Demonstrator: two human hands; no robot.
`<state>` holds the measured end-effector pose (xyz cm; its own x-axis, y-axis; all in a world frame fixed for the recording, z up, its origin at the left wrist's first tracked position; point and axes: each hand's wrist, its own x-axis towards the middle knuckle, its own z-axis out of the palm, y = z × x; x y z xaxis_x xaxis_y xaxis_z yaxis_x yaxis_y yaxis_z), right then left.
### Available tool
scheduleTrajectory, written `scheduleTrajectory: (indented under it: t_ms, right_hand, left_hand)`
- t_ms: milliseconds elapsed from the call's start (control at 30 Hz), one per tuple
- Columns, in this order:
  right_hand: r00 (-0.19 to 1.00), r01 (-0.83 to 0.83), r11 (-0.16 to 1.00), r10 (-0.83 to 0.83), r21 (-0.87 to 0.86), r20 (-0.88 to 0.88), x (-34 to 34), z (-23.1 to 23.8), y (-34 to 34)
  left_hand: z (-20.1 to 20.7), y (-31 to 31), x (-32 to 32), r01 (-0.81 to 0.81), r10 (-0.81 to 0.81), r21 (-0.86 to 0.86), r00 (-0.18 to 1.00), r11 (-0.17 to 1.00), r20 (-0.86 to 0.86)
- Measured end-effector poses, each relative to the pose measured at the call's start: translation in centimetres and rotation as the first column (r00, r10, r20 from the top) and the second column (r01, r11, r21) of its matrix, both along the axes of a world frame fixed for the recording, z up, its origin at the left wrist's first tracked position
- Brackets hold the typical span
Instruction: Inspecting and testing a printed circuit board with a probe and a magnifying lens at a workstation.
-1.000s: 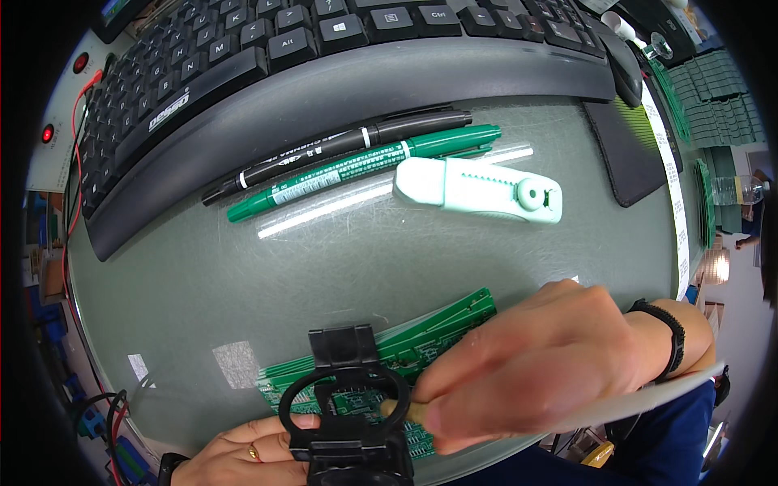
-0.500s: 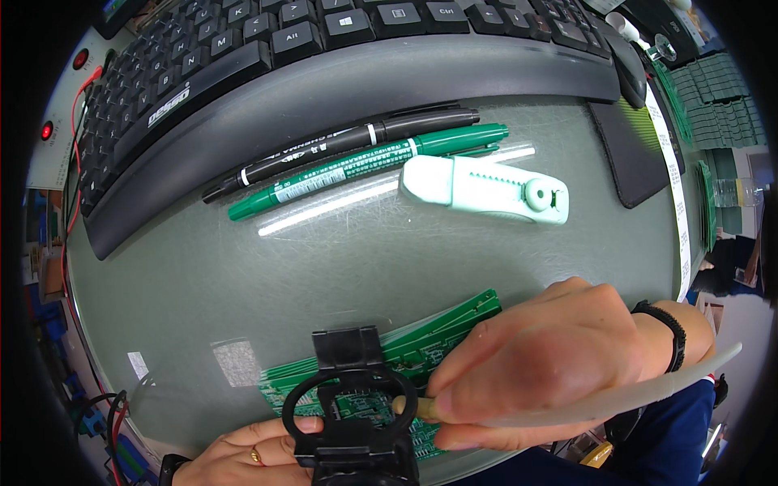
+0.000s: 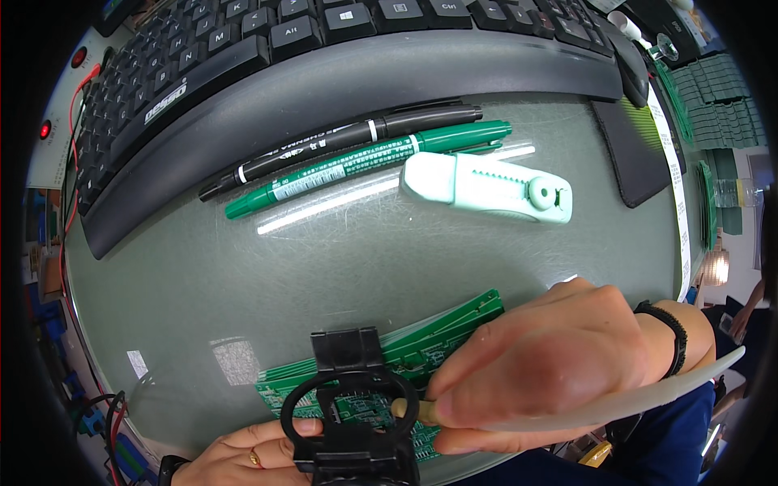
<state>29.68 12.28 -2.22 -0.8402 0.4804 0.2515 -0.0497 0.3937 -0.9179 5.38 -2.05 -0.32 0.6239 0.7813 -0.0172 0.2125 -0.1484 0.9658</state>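
Observation:
Fanned green circuit boards (image 3: 454, 328) lie at the lower middle of the table. My right hand (image 3: 535, 373) is closed round a long, pale, curved tool (image 3: 681, 393) like a brush. Its tan end (image 3: 413, 410) meets the top board; whether it has bristles is too small to tell. At the boards' lower left edge my left hand (image 3: 251, 458) has its fingertips on them, gripping the edge; its thumb cannot be made out. A black ring-shaped mount (image 3: 348, 417) stands in front of the boards and hides part of them and of the left fingers.
Beyond the boards lie a mint-green utility knife (image 3: 486, 188), a green marker (image 3: 365, 166), a black marker (image 3: 348, 146) and a clear strip. The black keyboard (image 3: 348, 69) spans the far side. At right are a mouse (image 3: 628, 65), a mouse pad (image 3: 640, 158) and stacked green boards (image 3: 709, 89).
My hands and the tool stay nearly in place, with only a slight shift of view. At the far right, another person's arm and hand now show, and a lamp-like object has come into view.

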Motion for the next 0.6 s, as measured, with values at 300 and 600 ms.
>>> scheduleTrajectory:
  t_ms: [300,600]
  right_hand:
    - [1.000,0.002,1.000,-0.002,0.004,0.027,0.0,0.3,0.2]
    - [1.000,0.009,1.000,-0.009,0.006,0.011,0.0,0.1,0.1]
  left_hand:
    - [-1.7,-2.0,2.0,-0.157,0.139,0.106,0.978,0.982,0.153]
    - [1.9,0.9,-0.1,0.051,-0.061,-0.144,0.996,0.988,-0.066]
